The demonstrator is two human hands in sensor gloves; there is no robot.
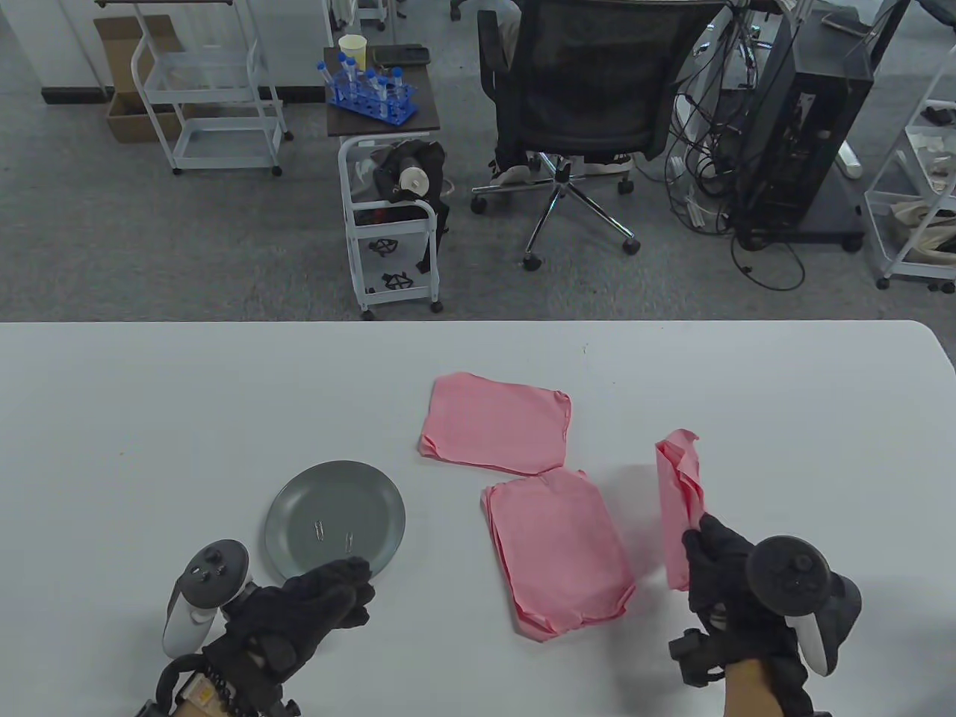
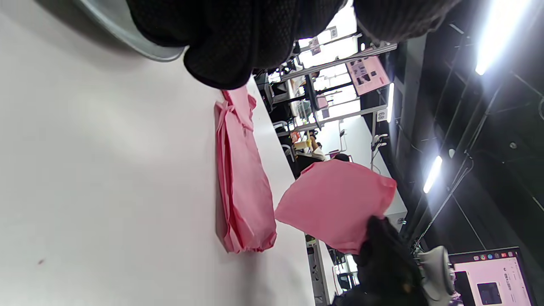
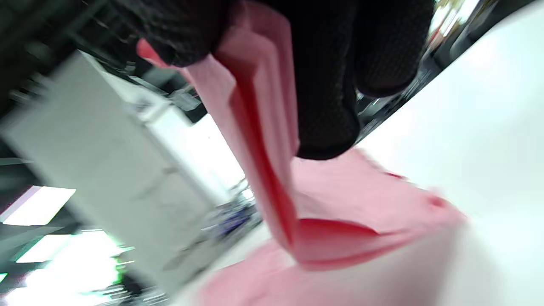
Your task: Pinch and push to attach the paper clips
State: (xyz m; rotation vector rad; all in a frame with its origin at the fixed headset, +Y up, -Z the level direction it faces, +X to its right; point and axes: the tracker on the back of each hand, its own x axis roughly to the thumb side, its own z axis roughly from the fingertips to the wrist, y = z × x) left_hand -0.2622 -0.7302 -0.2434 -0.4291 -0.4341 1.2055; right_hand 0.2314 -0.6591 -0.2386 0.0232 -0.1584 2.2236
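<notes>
Two paper clips [image 1: 334,532] lying loose in the grey plate [image 1: 295,554] at the near left of the bench [image 1: 149,388]. Left hand [image 1: 314,605] reaching toward the plate's near rim, fingers curled over it and hiding the rim edge; empty as far as the table view shows, but cannot tell whether a clip is already touched. Right hand [image 1: 721,571] lifted off the bench at the right, gripping a folded pink sheet [image 1: 681,493] by its lower end, sheet standing roughly upright; in the right wrist view, fingers [image 3: 327,106] pressed against the pink folds on both sides. Two more pink stacks flat on the bench: near stack [image 1: 556,556] between the hands, far stack [image 1: 497,422] just beyond it, corners almost touching.

Step in hand, by judgement: paper already picked up, clip not yet taken. Next move likely calls for a fine fingertip pinch on one thin clip against the plate's smooth surface, then bringing it across to the held sheet's edge and pushing it on while the right hand keeps the folds together.

No readable brand, label or writing: posters and a laptop screen in the left wrist view too small to read.
</notes>
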